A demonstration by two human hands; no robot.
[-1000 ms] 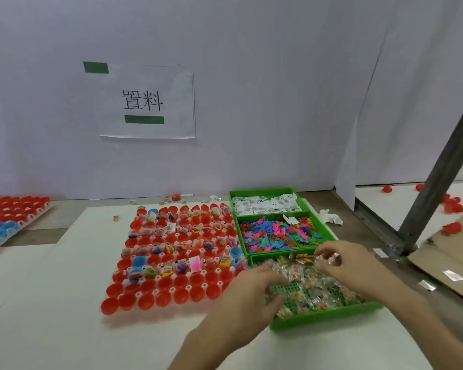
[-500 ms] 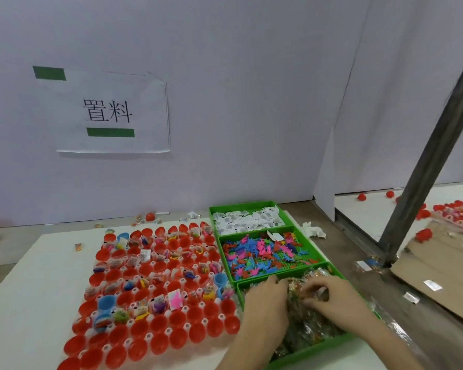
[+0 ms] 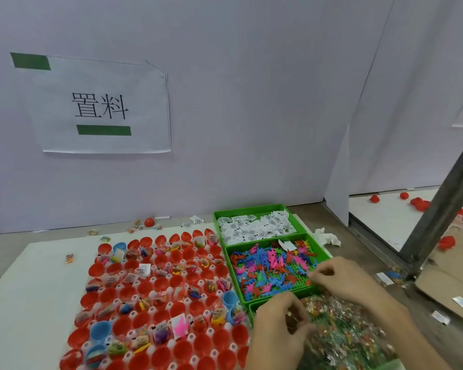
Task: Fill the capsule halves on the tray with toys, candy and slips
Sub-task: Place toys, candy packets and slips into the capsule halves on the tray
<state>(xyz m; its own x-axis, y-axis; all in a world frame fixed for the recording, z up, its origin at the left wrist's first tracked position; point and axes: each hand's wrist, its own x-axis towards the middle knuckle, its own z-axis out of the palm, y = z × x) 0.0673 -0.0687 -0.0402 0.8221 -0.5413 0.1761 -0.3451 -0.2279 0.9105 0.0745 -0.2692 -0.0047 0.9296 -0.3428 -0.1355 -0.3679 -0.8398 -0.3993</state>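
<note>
Left hand, fingers curled over the candy in the nearest bin, and right hand, fingers curled at the toy bin's near edge, grasp indeterminable for both; the tray of part-filled capsule halves lies just left.

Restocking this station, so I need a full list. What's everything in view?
Capsule halves: many, mostly red, few blue, in a grid at left.
Bins: three, green, in a row right of the halves.
Slips: many, white, far bin.
Toys: many, multicoloured, middle bin.
Candy: many, clear-wrapped, near bin.
Sign: one, white, on the wall.
Tissue: one, white, right of the bins.
Loose halves: several, red, far right.
Post: one, grey, far right.
Left hand: one, over the candy, fingers curled.
Right hand: one, at the toy bin's near edge.
</note>
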